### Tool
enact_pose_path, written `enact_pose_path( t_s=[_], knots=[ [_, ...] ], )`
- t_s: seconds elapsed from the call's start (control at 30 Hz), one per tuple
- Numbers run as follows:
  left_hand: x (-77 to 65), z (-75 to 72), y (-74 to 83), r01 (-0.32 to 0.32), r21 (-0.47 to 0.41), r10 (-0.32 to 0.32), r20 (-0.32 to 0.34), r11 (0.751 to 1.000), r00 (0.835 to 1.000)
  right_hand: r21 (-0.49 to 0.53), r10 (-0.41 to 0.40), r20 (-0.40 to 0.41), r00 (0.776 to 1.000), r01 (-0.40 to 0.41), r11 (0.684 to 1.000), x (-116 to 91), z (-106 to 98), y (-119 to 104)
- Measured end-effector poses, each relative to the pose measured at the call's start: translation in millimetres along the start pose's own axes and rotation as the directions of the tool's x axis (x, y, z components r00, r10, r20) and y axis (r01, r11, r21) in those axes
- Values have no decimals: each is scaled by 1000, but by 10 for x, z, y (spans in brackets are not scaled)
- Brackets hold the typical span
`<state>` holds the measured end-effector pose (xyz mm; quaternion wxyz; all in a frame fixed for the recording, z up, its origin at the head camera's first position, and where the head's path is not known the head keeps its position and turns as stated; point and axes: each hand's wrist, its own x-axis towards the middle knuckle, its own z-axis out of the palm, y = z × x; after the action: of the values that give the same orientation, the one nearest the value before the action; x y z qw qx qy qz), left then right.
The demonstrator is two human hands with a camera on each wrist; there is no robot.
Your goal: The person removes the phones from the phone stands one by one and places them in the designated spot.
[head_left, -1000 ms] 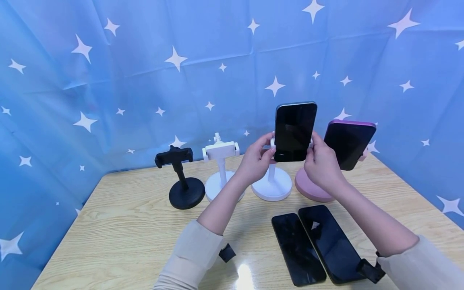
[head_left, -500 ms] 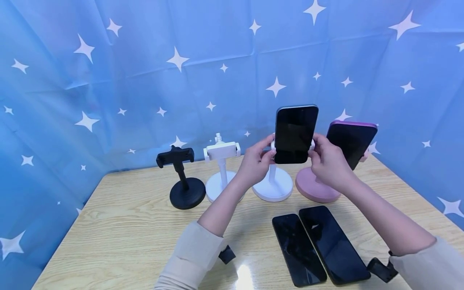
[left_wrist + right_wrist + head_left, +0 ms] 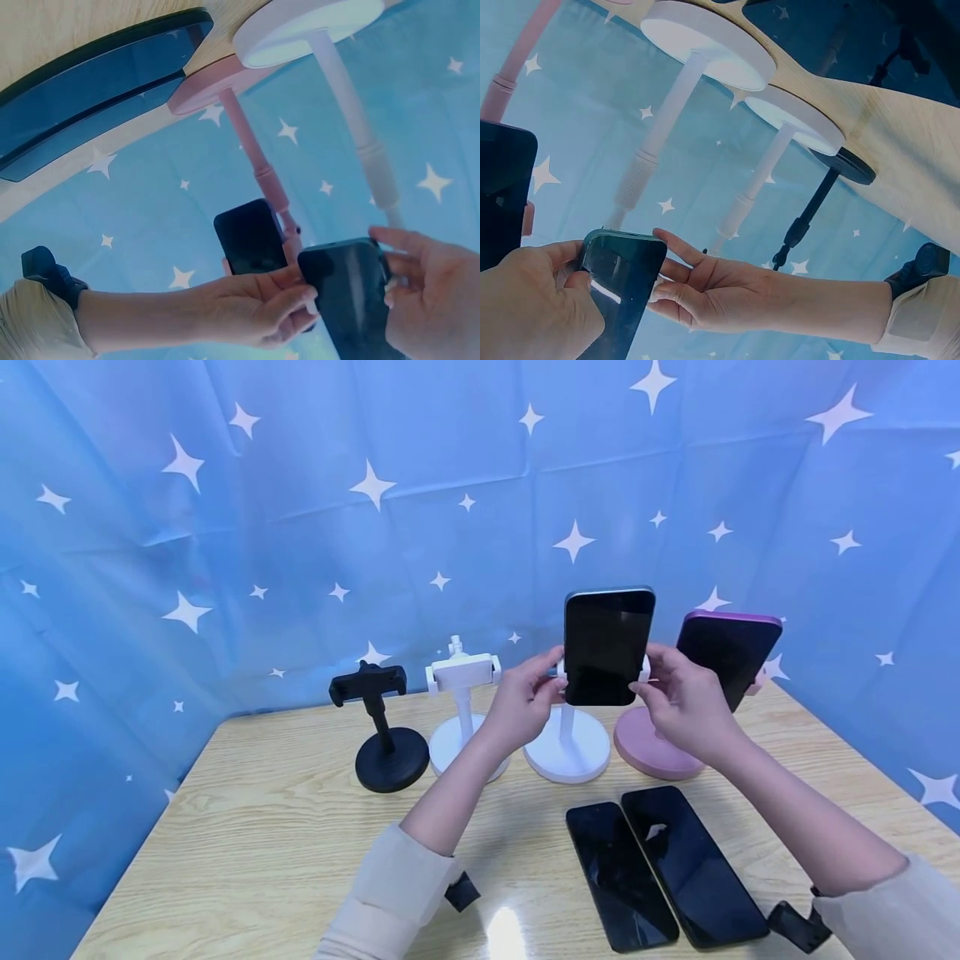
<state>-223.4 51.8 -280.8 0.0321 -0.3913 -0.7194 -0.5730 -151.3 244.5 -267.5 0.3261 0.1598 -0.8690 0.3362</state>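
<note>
A smartphone (image 3: 609,647) with a black screen stands upright in the clamp of a white phone stand (image 3: 567,752). My left hand (image 3: 521,697) pinches the clamp's left side, thumb in front and fingers reaching behind. At the right side, my right hand (image 3: 686,697) pinches the other clamp arm (image 3: 645,668) beside the phone's edge. In the left wrist view the phone (image 3: 352,300) sits between both hands, the stand's pole leading to its base. The right wrist view shows the phone (image 3: 622,292) with my right thumb at its edge.
Right of it, a pink phone stand (image 3: 656,747) bears a pink-edged phone (image 3: 731,652). To the left stand another white phone stand (image 3: 463,672) and a black one (image 3: 390,760). Two black phones (image 3: 622,877) lie side by side on the wooden table (image 3: 262,843). A blue starred curtain (image 3: 300,527) hangs behind.
The phone and clamp have come slightly lower, and the phone now faces more squarely forward. My right hand has shifted a little right, its thumb coming out at the clamp's front.
</note>
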Motion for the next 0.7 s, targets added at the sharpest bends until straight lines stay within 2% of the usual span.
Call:
enact_pose_path(
  t_s=[0.27,0.57,0.7],
  knots=[
    [-108,-56,122,-66,-30,66,9,997,998,19,-45,-10,999,45,999,-26,-88,-129],
    [-300,-170,352,-140,-13,141,56,990,988,94,37,43,998,-41,995,-118,-202,-388],
    [-407,-239,433,-171,-1,171,92,985,981,137,41,64,997,-49,989,-177,-235,-494]
  ],
)
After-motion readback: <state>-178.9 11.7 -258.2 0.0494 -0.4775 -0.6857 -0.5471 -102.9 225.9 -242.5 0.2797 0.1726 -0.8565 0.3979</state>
